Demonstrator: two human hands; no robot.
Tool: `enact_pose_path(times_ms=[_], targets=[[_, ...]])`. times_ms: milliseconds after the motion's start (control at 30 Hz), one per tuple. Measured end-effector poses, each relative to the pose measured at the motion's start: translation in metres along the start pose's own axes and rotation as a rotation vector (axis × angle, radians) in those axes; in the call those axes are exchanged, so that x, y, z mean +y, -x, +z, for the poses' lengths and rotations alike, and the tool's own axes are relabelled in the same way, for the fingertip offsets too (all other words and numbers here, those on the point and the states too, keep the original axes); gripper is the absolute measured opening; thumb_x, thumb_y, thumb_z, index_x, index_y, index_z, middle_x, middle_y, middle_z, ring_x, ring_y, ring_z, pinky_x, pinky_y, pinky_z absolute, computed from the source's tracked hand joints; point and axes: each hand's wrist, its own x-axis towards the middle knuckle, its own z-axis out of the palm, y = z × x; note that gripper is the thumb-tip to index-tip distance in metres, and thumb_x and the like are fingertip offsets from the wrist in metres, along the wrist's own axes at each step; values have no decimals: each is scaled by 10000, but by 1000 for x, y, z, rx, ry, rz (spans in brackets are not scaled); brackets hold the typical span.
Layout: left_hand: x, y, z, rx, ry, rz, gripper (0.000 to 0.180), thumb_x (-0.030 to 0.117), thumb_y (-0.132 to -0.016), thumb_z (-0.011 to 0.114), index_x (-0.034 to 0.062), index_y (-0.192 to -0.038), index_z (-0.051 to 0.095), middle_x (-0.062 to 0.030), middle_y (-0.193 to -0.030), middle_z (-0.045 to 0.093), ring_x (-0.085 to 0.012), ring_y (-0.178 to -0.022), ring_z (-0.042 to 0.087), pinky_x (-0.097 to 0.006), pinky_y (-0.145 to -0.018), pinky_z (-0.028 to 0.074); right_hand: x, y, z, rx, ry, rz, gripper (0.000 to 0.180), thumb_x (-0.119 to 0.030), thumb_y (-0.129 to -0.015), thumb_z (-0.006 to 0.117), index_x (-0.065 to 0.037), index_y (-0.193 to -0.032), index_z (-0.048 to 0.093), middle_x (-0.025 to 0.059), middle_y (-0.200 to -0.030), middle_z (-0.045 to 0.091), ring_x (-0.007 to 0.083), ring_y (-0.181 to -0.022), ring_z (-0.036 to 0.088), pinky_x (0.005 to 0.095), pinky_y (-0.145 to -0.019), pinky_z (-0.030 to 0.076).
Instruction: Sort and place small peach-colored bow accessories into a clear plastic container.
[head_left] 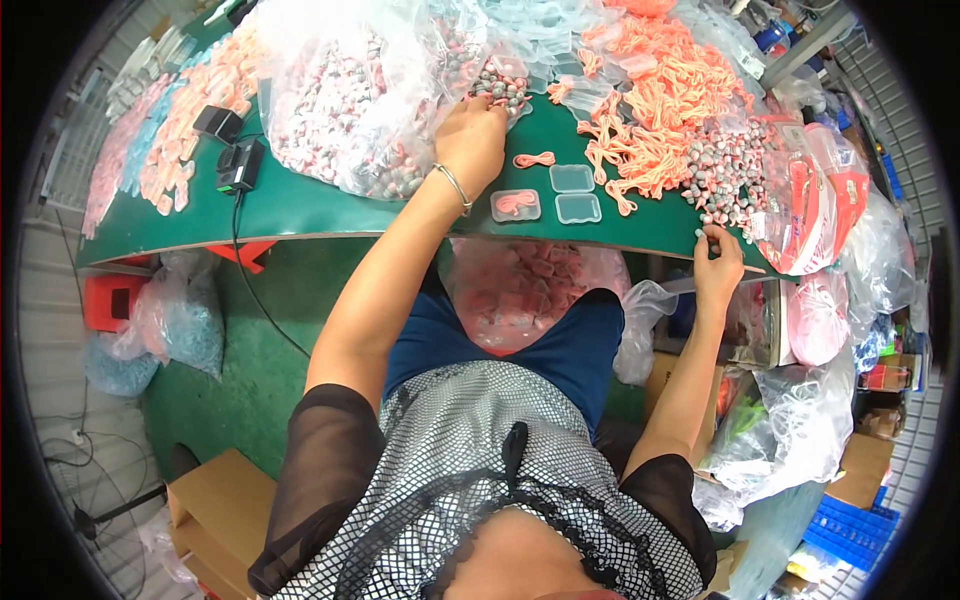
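Note:
My left hand (472, 140) reaches to a small heap of pink and grey pieces (500, 88) at the mouth of a clear bag. Its fingers curl down among them, and their tips are partly hidden. At the table's front edge, my right hand (718, 265) is closed with fingertips together around what looks like a small grey piece (713, 248). Just beyond it lies a pile of pink and grey pieces (722, 170). Between the hands are an open clear plastic case (573, 193), a case with a coiled pink cord inside (516, 205), and a loose bundled cord (534, 160).
Orange-pink cords (650, 110) are heaped at the back right of the green table (330, 215). A large clear bag of pieces (335, 120) stands left of centre. Farther left are black devices (238, 165) with a cable and rows of filled cases (175, 150). A bag of cases (525, 290) sits below the table edge.

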Motion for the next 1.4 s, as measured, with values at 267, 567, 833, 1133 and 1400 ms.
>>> enact_pose_path(times_ms=[267,567,833,1133,1400], targets=[[6,-28,14,-86,21,-72,220,26,-829,566,38,-1038,635,-187,-1038,645,-373,-971,641,-447,-814,528,-12,2,0,19,-189,-92,151,27,-747,681,-26,-889,679,87,-862,682,207,-708,627,329,-677,519],[3,-30,19,-67,70,-74,215,1,-840,559,28,-1042,630,-213,-1064,628,-394,-933,638,-458,-812,520,-29,7,3,-12,-238,-156,167,26,-729,671,-51,-878,669,73,-884,677,227,-781,645,346,-769,484],[24,1,-2,-275,1344,-257,133,82,-861,678,-15,-951,681,-41,-835,699,-94,-725,643,-270,-672,533,-84,2,9,-67,-287,-368,201,7,-711,697,-92,-882,666,46,-913,670,237,-890,624,360,-865,411],[64,44,-5,-58,900,-28,133,37,-825,710,9,-951,674,-76,-909,700,-155,-731,677,-292,-649,541,-124,-10,28,-255,-376,-523,180,-33,-723,679,-103,-888,662,35,-903,652,225,-897,614,387,-885,397],[72,60,13,54,359,257,149,131,-726,748,105,-860,687,-14,-914,677,-219,-900,621,-407,-800,400,-131,-27,33,-467,-326,-631,164,-30,-747,652,-94,-898,661,37,-913,657,238,-913,602,383,-871,406]])
